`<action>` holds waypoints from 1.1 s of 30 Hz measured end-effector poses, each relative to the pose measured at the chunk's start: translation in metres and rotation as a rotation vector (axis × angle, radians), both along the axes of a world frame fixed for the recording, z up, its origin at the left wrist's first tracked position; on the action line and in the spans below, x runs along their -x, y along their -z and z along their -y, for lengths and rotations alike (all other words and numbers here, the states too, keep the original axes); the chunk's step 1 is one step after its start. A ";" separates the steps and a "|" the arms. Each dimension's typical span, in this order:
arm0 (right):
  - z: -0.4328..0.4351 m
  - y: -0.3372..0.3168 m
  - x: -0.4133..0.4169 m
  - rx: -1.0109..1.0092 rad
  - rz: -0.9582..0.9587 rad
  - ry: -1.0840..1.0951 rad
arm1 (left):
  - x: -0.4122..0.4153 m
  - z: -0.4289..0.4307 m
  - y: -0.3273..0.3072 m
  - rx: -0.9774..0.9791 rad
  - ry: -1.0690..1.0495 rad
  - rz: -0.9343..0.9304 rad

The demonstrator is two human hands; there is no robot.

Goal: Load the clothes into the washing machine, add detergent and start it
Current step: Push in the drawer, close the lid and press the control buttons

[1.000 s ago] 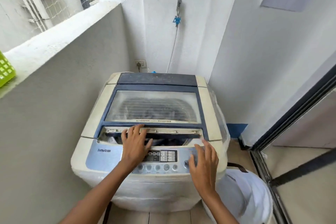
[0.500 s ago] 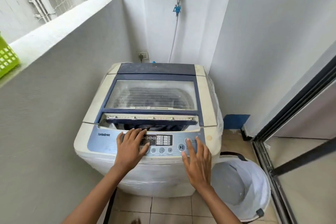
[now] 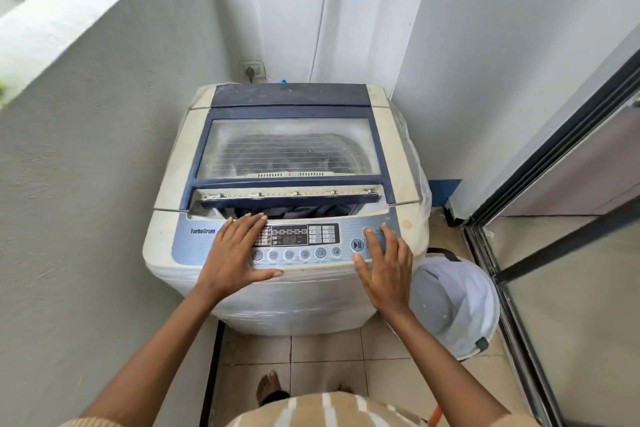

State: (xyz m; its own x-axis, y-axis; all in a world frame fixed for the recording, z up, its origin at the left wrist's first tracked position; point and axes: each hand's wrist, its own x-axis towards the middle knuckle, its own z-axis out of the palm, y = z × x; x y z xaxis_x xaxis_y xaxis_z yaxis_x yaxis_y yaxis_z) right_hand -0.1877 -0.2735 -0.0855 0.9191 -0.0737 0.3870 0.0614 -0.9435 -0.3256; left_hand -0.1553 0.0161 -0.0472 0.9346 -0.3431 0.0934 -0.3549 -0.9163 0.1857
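Note:
A cream and blue top-loading washing machine (image 3: pixel 180 149) stands in the corner. Its glass lid (image 3: pixel 287 152) lies almost flat, with a gap at the front edge where dark clothes (image 3: pixel 304 211) show inside the drum. My left hand (image 3: pixel 235 255) rests flat on the left part of the control panel (image 3: pixel 304 241), fingers straight. My right hand (image 3: pixel 384 263) is spread over the panel's right end, its index fingertip on the round power button (image 3: pixel 367 231) beside the start/pause button (image 3: pixel 356 245).
A white mesh laundry basket (image 3: pixel 457 308) stands on the tiled floor right of the machine. A grey wall runs along the left and a sliding glass door frame (image 3: pixel 540 191) along the right. A hose (image 3: pixel 320 17) and a wall socket (image 3: pixel 252 69) are behind the machine.
My left hand came off the lid's front edge and down onto the control panel. My right hand slid up so its index finger reaches the power button. The view pulled back and lower.

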 end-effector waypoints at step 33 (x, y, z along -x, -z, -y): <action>0.011 0.009 0.002 0.040 0.036 0.017 | 0.002 0.008 0.004 -0.003 0.003 -0.041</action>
State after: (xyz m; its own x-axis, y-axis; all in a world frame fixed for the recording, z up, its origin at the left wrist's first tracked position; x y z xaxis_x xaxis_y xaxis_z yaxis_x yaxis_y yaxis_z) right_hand -0.1900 -0.2845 -0.0943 0.9034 -0.0731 0.4224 0.0562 -0.9566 -0.2859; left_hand -0.1569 0.0077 -0.0513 0.9366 -0.3464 0.0538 -0.3500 -0.9158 0.1971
